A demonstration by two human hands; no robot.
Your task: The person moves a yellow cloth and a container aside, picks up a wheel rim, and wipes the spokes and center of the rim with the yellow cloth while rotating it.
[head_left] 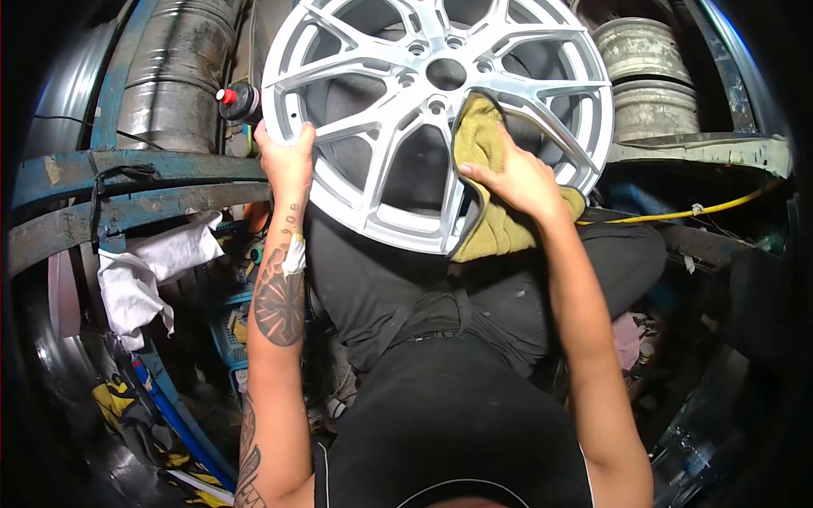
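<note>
A silver multi-spoke alloy wheel (421, 91) lies face up at the top of the head view, its near edge over my crossed legs. My left hand (286, 161) is closed around the wheel's left rim, thumb on top and fingers partly hidden behind it. An olive-green cloth (500, 233) drapes over the lower right spokes and hangs past the near rim. With my right hand (518, 179) I grip this cloth and press it against a spoke close to the centre hole.
A dark bottle with a red cap (227, 96) stands left of the wheel. Metal cylinders (182, 76) are behind a blue frame (161, 169); a white rag (140, 296) hangs below. Bare rims (648, 110) are stacked at right, near a yellow hose (669, 217).
</note>
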